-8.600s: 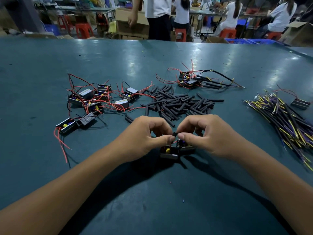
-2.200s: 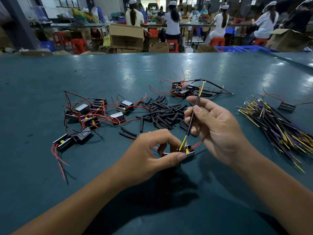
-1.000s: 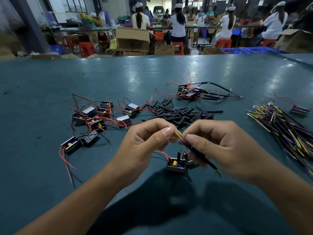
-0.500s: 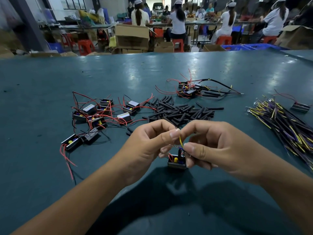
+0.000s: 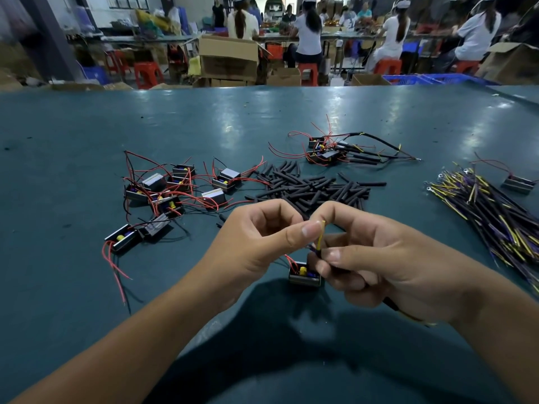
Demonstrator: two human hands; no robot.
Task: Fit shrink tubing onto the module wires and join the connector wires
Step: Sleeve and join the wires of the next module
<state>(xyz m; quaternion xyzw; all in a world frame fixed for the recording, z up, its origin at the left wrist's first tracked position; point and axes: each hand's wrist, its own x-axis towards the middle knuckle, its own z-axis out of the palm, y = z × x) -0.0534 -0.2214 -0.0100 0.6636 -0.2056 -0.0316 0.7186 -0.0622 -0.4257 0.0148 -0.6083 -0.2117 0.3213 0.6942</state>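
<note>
1. Low in the frame, two bare forearms reach in from the bottom corners over the teal bench (image 5: 87,287), throwing a dark shadow on it at lower centre.
2. At centre the left hand (image 5: 250,246) has its thumb and forefinger pinched together on the upper end of a yellow wire (image 5: 320,236), which stands nearly upright.
3. The right hand (image 5: 379,258) has its grip clamped on the black connector lead (image 5: 399,309) – thumb and curled fingers hold it just below the yellow wire, and its tail comes out under the palm toward the lower right.
4. Just below the two thumbs a small black module (image 5: 303,276) with a yellow part and red wires sits on the bench, touching the right fingers.
5. Left of centre lies a loose group of modules (image 5: 163,196) tangled in red wires; one module with long red leads lies apart, nearer the left forearm.
6. Beyond the hands, at mid-frame, is a heap of short black shrink tubing pieces (image 5: 315,188).
7. At the right edge a bundle of black, yellow and purple connector wires (image 5: 490,211) fans out, with a single module (image 5: 519,183) just behind it.
8. Farther back, above the tubing heap, a few modules joined to black leads (image 5: 338,151) lie together.
9. Past the far bench edge – cardboard boxes (image 5: 227,58), red stools and seated people in white tops and caps.
</note>
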